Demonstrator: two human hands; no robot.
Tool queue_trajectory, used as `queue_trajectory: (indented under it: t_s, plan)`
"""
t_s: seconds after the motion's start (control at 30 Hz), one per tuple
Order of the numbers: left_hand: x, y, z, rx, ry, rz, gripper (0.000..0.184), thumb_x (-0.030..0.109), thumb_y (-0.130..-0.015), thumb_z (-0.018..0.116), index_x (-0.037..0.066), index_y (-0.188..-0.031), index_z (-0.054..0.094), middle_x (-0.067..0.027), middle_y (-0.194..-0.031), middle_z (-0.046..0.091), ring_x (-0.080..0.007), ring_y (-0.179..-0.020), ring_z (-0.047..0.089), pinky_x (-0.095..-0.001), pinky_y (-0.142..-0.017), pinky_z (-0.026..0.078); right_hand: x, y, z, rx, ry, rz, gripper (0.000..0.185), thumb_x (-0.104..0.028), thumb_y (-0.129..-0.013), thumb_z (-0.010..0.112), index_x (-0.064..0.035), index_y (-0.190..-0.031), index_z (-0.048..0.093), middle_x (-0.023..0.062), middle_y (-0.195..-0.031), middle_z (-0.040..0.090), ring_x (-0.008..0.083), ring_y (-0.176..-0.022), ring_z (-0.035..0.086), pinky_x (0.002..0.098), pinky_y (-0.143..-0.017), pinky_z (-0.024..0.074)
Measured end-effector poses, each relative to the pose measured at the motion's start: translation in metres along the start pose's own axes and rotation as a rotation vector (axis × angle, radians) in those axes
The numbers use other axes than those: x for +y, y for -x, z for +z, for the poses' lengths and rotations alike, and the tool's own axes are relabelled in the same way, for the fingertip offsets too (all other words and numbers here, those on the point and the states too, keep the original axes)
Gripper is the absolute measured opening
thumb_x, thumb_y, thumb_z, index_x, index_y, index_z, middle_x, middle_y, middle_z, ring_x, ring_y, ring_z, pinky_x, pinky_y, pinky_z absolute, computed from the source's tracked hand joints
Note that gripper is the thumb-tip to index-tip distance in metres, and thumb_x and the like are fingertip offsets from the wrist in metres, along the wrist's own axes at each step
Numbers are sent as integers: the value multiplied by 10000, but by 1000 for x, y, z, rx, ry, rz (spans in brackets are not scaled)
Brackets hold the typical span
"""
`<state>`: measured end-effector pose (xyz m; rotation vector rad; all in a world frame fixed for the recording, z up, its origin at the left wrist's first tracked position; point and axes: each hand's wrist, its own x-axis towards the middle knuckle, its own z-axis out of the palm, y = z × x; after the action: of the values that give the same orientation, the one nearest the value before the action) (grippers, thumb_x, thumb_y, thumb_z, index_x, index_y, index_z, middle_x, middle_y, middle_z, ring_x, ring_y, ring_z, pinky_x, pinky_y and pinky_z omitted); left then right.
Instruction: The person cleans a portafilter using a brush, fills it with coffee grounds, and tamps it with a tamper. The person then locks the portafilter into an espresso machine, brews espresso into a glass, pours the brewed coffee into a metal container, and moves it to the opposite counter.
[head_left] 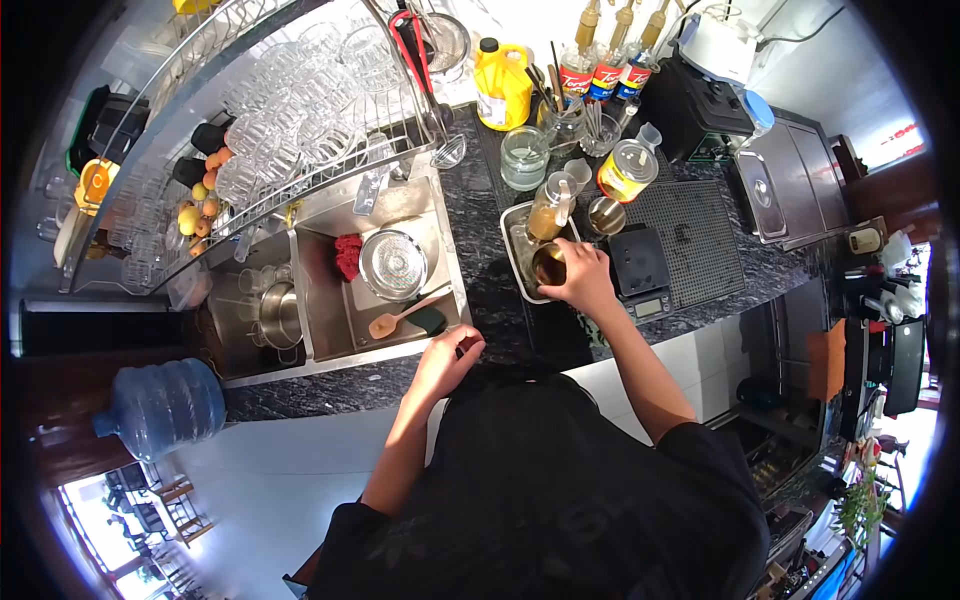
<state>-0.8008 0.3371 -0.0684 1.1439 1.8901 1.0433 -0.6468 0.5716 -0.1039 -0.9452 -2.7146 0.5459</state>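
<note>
My right hand (pixel 584 276) is wrapped around a shiny metal cup (pixel 547 264), which is over or in a pale rectangular tray (pixel 518 278). Beside the cup, a clear glass pitcher (pixel 547 218) with brownish contents stands at the tray's far end. A second metal cup (pixel 606 216) is just to the right of the tray. My left hand (pixel 445 362) is at the sink's near right corner with curled fingers. Something small and dark shows at its fingertips, too small to name. Close to it in the sink lie a wooden spoon (pixel 385 325) and a dark green spatula head (pixel 428 321).
A black scale (pixel 640 262) sits right of the tray, beside a black grid mat (pixel 705 245). Behind are a yellow can (pixel 628 172), a glass jar (pixel 525 158), a yellow jug (pixel 501 85) and syrup bottles (pixel 607 75). A glass-filled rack (pixel 300 120) overhangs the sink (pixel 330 345).
</note>
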Motion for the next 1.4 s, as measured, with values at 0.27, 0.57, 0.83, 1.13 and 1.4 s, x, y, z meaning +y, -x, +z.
queue_trajectory:
  t_s: [0.27, 0.57, 0.83, 1.13, 1.4]
  plan:
    - [0, -1, 0, 9, -3, 22, 132, 142, -842, 630, 22, -895, 612, -99, -748, 637, -190, -678, 620, -305, -640, 482, 1, -2, 0, -2, -7, -15, 809, -396, -546, 812, -74, -1217, 497, 76, -1135, 593, 235, -1122, 500, 441, -949, 334]
    - [1, 1, 0, 4, 5, -7, 132, 141, -843, 629, 22, -896, 613, -98, -754, 638, -191, -685, 622, -304, -642, 481, 4, -3, 5, 86, 16, -13, 795, -390, -539, 813, -61, -1195, 508, 72, -1090, 599, 239, -1088, 512, 444, -940, 339]
    - [1, 0, -1, -4, 24, -17, 136, 144, -842, 633, 21, -898, 614, -99, -749, 638, -184, -683, 622, -301, -647, 484, 3, -3, 6, 59, 17, -9, 820, -405, -540, 811, -67, -1216, 493, 77, -1119, 597, 235, -1109, 506, 440, -947, 334]
    - [4, 0, -1, 1, 6, -8, 132, 139, -842, 628, 18, -893, 612, -98, -735, 631, -188, -655, 613, -304, -616, 474, 4, -4, 6, 8, 6, 21, 805, -394, -554, 798, -87, -1228, 482, 71, -1161, 580, 227, -1132, 486, 443, -957, 326]
    - [4, 1, -1, 18, 8, 10, 130, 137, -838, 630, 19, -889, 610, -101, -733, 630, -196, -657, 615, -305, -621, 475, 6, -1, 9, 11, 15, 21, 839, -403, -570, 802, -80, -1263, 454, 99, -1154, 578, 258, -1118, 509, 437, -956, 339]
